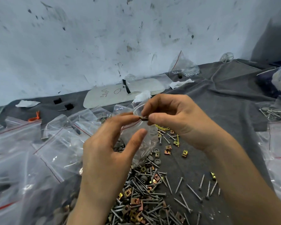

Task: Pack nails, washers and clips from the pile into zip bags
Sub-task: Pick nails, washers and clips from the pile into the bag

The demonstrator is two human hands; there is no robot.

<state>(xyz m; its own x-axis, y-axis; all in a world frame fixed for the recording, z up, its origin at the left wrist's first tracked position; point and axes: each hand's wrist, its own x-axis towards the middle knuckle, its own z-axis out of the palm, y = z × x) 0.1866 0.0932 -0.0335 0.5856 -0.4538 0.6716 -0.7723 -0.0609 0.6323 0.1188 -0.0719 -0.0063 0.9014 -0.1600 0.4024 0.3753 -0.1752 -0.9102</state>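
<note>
Both hands are up at centre frame over a grey cloth [217, 103]. The left hand [110, 146] holds a clear zip bag [143, 145], fingertips at its mouth and thumb laid on the front; the fingertips are blurred. The bag hangs down, its bottom touching the pile [144, 192]. The right hand [177, 120] pinches a small dark clip [143, 118] between thumb and index finger, right at the bag mouth, just above centre.

The pile is mixed nails, brass clips and grey washers, running from centre to 6 o'clock. Loose nails [193, 192] lie scattered at 4 to 5 o'clock. Filled zip bags [47, 143] with red seal lines are heaped from 8 to 10 o'clock, and more bags [274, 135] sit at 3 o'clock. There is a yellow wire [162, 127] just under the right hand, a white pad [123, 93] with handwriting at 12 o'clock against the scuffed wall [104, 38], and an orange tie [34, 118] at 9 o'clock.
</note>
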